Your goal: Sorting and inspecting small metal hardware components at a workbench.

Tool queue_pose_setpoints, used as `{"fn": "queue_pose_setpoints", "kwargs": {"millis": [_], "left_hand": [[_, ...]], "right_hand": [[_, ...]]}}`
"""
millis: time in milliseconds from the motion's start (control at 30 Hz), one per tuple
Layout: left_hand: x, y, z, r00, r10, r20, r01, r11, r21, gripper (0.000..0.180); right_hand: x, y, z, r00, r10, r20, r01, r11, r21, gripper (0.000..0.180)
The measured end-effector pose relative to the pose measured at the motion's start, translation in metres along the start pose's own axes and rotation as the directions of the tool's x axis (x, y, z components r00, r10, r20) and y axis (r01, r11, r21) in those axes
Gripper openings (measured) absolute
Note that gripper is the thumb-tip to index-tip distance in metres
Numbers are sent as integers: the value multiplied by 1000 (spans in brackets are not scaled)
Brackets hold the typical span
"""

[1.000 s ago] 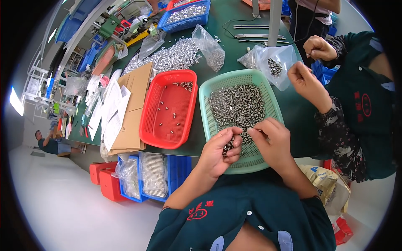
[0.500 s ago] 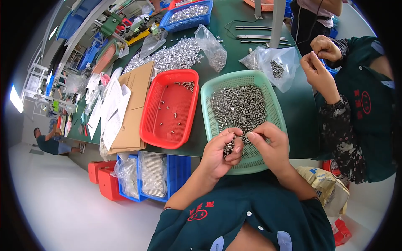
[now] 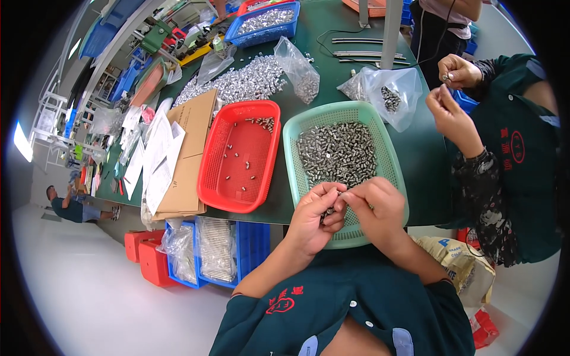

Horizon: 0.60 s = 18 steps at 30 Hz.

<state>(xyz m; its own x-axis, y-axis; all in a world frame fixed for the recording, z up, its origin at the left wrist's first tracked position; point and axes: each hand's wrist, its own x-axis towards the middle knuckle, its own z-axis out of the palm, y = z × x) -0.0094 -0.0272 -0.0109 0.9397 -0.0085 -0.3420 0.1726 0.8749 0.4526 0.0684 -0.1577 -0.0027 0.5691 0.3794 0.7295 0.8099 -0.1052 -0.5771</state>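
Note:
A mint-green mesh basket (image 3: 389,160) sits at the table's front edge, with a heap of small dark-silver metal cylinders (image 3: 335,151) in it. Over its near end my left hand (image 3: 316,219) is curled, several of the metal cylinders showing in its fingers. Thumb and forefinger of that hand meet the fingertips of my right hand (image 3: 380,207), which is closed in a pinch; what lies between the tips is too small to make out. To the left stands a red basket (image 3: 228,193), where a few like cylinders lie scattered and more are gathered in its far right corner.
Beyond the baskets lie a heap of shiny silver parts (image 3: 252,80), clear plastic bags (image 3: 409,92) and a blue bin (image 3: 291,26). Cardboard (image 3: 184,169) and papers flank the red basket. A co-worker's hands (image 3: 457,113) are close on the right; a metal post (image 3: 390,35) rises behind.
My right hand has turned and drawn in toward my left fingertips. The co-worker's hands have moved apart, showing a small part in one of them.

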Motion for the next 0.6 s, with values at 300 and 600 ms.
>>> {"fn": "queue_pose_setpoints", "kwargs": {"millis": [300, 600], "left_hand": [[0, 2, 9, 995, 28, -98, -19, 995, 97, 25], [-2, 8, 4, 998, -43, -47, 48, 991, 126, 27]], "right_hand": [[-8, 17, -2, 616, 718, 324, -762, 438, 477, 20], [8, 2, -19, 958, 275, 80, -267, 958, -101, 19]]}}
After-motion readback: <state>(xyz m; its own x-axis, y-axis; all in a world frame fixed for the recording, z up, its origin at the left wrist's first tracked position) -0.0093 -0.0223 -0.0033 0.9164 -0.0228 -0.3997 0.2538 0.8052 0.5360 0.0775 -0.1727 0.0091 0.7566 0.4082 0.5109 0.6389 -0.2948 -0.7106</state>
